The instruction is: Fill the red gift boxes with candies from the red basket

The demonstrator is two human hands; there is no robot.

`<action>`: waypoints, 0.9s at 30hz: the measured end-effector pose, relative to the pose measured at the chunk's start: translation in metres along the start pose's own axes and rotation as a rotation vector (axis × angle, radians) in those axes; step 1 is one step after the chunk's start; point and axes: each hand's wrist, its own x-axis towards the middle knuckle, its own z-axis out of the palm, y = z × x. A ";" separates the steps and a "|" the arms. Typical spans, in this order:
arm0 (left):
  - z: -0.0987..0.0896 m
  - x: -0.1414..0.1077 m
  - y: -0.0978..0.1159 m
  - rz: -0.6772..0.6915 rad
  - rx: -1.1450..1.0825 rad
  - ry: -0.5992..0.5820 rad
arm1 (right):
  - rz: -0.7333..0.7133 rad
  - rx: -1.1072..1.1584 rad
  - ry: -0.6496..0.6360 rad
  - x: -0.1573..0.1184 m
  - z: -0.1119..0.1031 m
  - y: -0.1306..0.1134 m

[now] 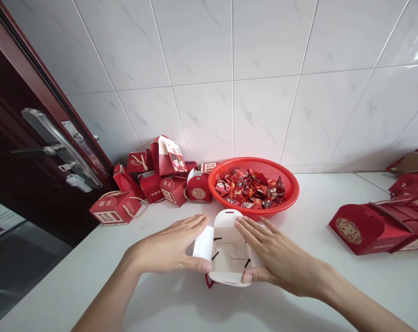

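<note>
A small paper gift box stands open-topped on the white counter, its pale inside facing me and its end flaps splayed outward. Black cord ends show at its inner corners, and a bit of red cord sticks out below its near left corner. My left hand lies along the left flap, fingers stretched out and the thumb at the near edge. On the other side my right hand spreads its fingers over the right flap, with the thumb touching the near flap. The right flap is mostly hidden by that hand.
Behind the box sits a red plastic basket of red-wrapped candies. Several red gift boxes are piled at the back left; more red boxes lie at the right. A dark red door with a metal handle is at the left, beside the tiled wall.
</note>
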 end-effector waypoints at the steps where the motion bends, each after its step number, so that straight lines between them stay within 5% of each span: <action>1: 0.001 0.000 -0.001 -0.004 -0.011 -0.024 | -0.010 0.001 0.011 0.000 0.001 0.000; 7: 0.007 0.007 0.003 -0.042 -0.116 -0.161 | -0.039 0.023 -0.001 0.000 0.006 0.001; 16: 0.011 0.006 0.006 -0.056 -0.128 -0.160 | 0.037 0.096 -0.123 0.002 -0.008 -0.004; 21: 0.020 0.014 -0.009 -0.007 -0.125 -0.145 | 0.118 0.009 -0.076 0.005 -0.006 -0.004; 27: 0.029 0.018 -0.018 0.021 -0.122 -0.141 | 0.051 -0.006 0.011 0.001 -0.006 -0.005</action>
